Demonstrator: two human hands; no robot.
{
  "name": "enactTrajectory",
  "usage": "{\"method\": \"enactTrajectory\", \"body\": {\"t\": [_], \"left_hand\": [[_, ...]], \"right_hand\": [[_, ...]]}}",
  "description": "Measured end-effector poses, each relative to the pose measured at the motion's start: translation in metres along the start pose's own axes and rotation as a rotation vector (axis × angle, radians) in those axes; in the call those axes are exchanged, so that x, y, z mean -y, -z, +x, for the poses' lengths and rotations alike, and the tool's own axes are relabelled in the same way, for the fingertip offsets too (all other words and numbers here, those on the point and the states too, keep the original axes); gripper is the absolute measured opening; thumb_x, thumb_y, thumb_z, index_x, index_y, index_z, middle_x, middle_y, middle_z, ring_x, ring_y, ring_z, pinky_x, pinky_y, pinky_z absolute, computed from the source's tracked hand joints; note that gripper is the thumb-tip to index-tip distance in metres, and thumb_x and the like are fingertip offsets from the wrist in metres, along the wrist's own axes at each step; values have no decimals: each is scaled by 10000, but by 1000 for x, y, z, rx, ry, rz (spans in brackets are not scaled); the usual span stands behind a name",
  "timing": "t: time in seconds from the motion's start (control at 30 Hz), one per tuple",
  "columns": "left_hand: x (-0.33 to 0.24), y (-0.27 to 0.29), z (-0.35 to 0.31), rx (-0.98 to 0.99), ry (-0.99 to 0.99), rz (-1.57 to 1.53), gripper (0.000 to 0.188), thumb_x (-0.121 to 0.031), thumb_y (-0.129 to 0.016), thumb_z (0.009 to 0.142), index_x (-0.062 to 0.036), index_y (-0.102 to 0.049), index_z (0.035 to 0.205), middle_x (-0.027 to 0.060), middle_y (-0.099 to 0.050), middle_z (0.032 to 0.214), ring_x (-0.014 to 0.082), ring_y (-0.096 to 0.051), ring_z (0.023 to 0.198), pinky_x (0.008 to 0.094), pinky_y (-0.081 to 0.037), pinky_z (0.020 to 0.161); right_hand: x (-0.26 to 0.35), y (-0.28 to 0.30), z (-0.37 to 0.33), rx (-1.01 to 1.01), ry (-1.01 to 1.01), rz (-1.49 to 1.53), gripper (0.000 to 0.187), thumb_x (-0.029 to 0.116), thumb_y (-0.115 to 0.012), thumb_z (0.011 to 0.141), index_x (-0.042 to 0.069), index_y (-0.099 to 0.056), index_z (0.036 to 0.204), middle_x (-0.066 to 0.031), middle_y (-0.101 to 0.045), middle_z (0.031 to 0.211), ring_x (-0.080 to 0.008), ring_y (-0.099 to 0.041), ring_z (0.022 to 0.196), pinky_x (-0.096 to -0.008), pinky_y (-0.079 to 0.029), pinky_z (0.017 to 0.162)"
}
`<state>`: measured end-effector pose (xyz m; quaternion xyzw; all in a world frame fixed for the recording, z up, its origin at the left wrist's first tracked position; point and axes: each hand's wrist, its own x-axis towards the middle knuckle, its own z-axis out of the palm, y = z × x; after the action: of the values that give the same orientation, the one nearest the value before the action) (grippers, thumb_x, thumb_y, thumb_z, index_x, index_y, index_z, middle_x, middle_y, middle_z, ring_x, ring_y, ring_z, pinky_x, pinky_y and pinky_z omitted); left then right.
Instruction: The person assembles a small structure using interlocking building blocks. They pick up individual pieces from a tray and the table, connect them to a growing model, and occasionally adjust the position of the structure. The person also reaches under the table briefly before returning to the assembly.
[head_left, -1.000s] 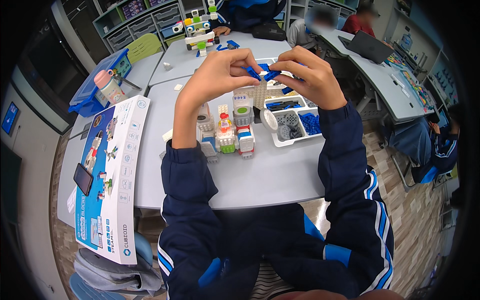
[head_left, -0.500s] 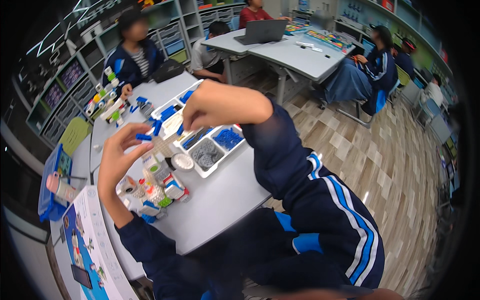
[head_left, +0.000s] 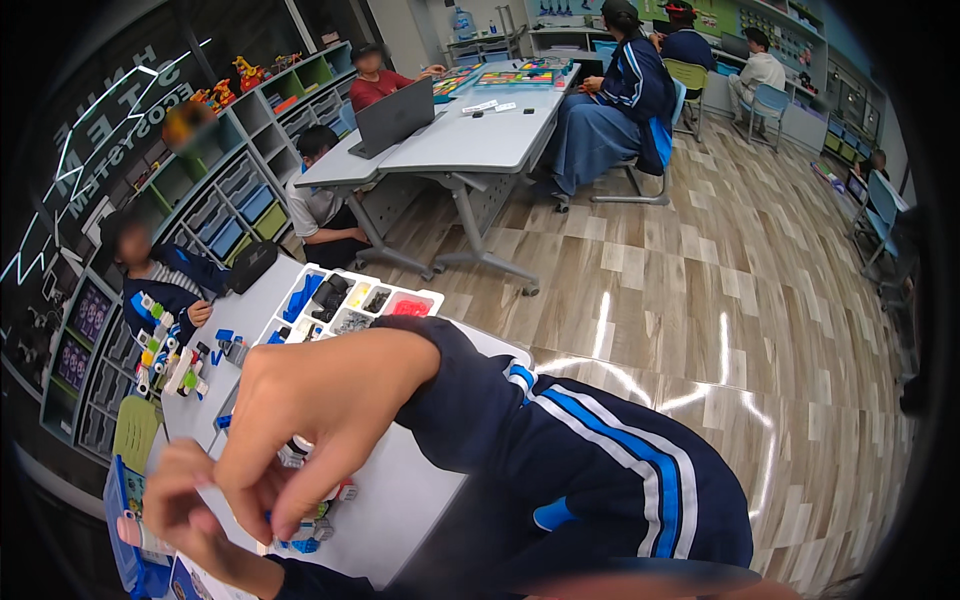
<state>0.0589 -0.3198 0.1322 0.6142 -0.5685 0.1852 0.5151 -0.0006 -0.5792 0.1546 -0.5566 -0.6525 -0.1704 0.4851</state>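
My right hand [head_left: 315,410] is over the near part of the grey table [head_left: 425,480], its thumb and fingers bent into a pinch. Close beside it on the left is my left hand [head_left: 195,510], fingers curled and partly covered by the right hand. Whatever lies between the fingertips is hidden. Below and behind my right hand, a build of small white, red and blue bricks [head_left: 312,530] shows only in part. Beyond my wrist stands a white sorting tray [head_left: 436,300], with blue, black, grey and red parts in its compartments.
Across the table sits a person [head_left: 165,275], near a black pouch [head_left: 252,266] and a colourful brick model [head_left: 160,350]. A blue bin [head_left: 118,510] and a pink bottle [head_left: 140,532] are at the left edge. Another table [head_left: 440,150] with a laptop [head_left: 395,120] stands farther back.
My hands have come together; the right moved down and left. The blue brick seen in my left fingers is now hidden. The view has swung, showing more floor on the right.
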Motion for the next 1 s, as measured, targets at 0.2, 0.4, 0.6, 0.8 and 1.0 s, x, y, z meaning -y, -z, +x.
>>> {"method": "enactTrajectory", "body": {"t": [0.2,0.4,0.6,0.8,1.0], "left_hand": [[-48,-15,-16,64,52,490,219,-148,-709,875,48,-633,936,121,-672,880,190,-621,824,299,-430,832],[-64,-16,-12,52,179,527,144,-56,-622,918,71,-630,985,116,-672,891,181,-620,865,299,-418,883],[-59,-7,-16,1,193,598,153,-58,-604,932,66,-620,1020,114,-663,926,182,-610,903,299,-411,897],[-63,-20,1,-9,130,601,149,-68,-637,854,50,-629,944,121,-659,867,217,-600,812,314,-414,831],[-64,-25,6,-12,-58,558,235,-22,-683,525,23,-659,754,109,-628,684,262,-580,580,320,-429,573]], "right_hand": [[-14,-11,10,-112,-106,36,101,155,-769,810,67,-728,780,-22,-704,702,-144,-683,617,-241,-495,551],[-17,-15,14,-175,-26,5,72,95,-753,810,23,-752,804,-46,-732,697,-112,-701,600,-218,-531,560],[-26,-18,15,-202,-16,-126,119,159,-790,780,64,-734,825,-42,-692,725,-187,-655,634,-272,-489,554],[-23,-12,14,-144,2,-285,144,170,-795,780,65,-697,786,-45,-654,702,-222,-608,590,-317,-474,546],[-11,-28,11,-192,21,-469,127,122,-811,756,64,-744,848,-53,-660,716,-212,-655,631,-308,-485,528]]}}
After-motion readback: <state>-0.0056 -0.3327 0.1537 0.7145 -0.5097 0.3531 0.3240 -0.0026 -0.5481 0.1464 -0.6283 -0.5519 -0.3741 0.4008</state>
